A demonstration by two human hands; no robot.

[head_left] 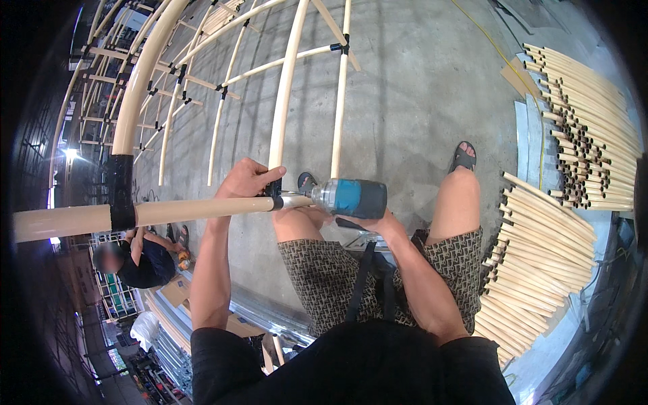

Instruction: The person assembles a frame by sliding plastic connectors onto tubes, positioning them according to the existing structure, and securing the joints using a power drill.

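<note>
My right hand (383, 224) is wrapped round the handle of a power driver (360, 198) with a blue and dark grey body. The driver's front end points left at a black pipe joint (275, 193). My left hand (251, 179) grips this joint, thumb on its upper part and fingers behind. A cream horizontal pipe (202, 210) runs from the joint to another black joint (122, 192) at the left. From the held joint, a cream upright pipe (289, 81) extends away. The driver's tip and any screw at it are hard to make out.
A frame of cream pipes (216, 88) with black joints stands ahead left. Piles of cream pipes (587, 108) lie at the right, more (533, 250) nearer. A yellow cord (496, 47) crosses the concrete floor (412, 88). Another person (152, 260) sits low at the left.
</note>
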